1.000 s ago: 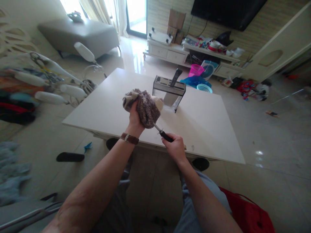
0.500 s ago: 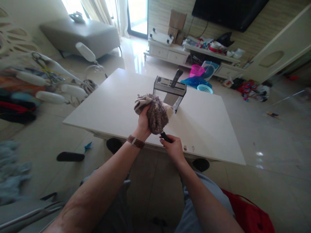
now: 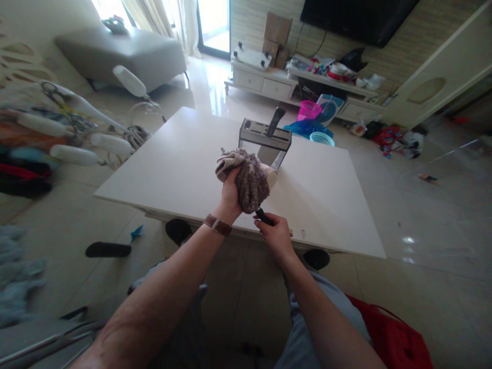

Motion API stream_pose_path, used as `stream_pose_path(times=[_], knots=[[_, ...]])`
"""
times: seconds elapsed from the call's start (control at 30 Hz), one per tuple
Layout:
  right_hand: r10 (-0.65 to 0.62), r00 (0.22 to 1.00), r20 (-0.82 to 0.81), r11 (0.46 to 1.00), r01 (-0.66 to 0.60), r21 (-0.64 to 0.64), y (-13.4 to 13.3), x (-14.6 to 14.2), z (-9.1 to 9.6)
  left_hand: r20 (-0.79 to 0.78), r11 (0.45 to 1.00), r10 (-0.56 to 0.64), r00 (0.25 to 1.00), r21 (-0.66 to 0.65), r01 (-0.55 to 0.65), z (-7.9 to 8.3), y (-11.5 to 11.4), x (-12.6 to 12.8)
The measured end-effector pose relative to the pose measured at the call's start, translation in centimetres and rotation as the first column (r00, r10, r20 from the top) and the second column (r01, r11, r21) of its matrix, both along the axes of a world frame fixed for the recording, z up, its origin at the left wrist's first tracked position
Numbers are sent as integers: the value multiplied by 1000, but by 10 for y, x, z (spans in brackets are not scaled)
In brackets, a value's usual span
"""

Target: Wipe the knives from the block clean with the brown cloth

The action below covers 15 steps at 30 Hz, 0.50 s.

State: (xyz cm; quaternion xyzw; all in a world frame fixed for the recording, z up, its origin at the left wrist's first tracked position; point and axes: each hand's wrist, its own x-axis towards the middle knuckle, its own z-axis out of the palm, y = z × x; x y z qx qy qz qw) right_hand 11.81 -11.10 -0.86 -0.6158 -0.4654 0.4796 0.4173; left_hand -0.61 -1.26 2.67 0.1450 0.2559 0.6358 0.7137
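Observation:
My left hand (image 3: 230, 196) is closed round a bunched brown and cream towel (image 3: 251, 187), held above the front part of the white table (image 3: 319, 189). Below it, my right hand (image 3: 275, 231) grips the black handle of a knife (image 3: 264, 216). The towel wraps the knife's blade, which is hidden. Just beyond the towel stands a grey knife block (image 3: 265, 134) with clear sides. Another black-handled knife (image 3: 275, 122) sticks up from its top slot.
Behind the table lie a blue bag (image 3: 303, 128), a pink basket (image 3: 308, 109) and a light blue basket (image 3: 322, 139). A white lamp-like fixture (image 3: 130, 82) stands to the left. A red bag (image 3: 388, 328) rests at lower right.
The towel and my left hand have shifted slightly right over the table, nearer my right hand. Both hands keep their holds, and the view has turned a little.

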Motion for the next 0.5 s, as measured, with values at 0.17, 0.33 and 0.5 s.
stream_pose_path(times=[0.17,0.33,0.5], knots=[[-19,1000,-19,1000,19,-10,1,-2,-1,58,1000,-3,998,3,3,-1,2,2],[-15,999,-30,1000,14,-20,1,-6,-2,76,1000,-5,997,7,4,-3,2,-1],[27,998,-53,999,-29,-31,0,-6,0,64,1000,-17,998,-18,18,-2,-1,-6]])
